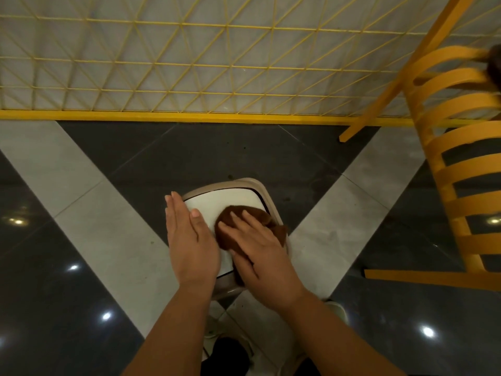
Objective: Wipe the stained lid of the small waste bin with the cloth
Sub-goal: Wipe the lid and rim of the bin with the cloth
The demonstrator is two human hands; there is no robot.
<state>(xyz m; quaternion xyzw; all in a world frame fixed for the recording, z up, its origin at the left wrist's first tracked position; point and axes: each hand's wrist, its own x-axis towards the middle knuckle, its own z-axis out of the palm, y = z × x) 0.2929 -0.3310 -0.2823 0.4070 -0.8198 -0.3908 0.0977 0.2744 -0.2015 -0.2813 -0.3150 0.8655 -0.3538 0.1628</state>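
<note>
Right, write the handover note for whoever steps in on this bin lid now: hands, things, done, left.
Left hand: open and flat, fingers straight, resting along the left edge of the lid, apparently steadying the waste bin.
Right hand: fingers spread, pressing the brown cloth down on the right part of the lid.
Things: the bin stands on the tiled floor straight ahead; a yellow chair is to the right.
Done: wiping is under way; the bare far strip of the lid looks clean.
Left: the area under the hands and cloth is hidden, so wipe it and check for stains.
</note>
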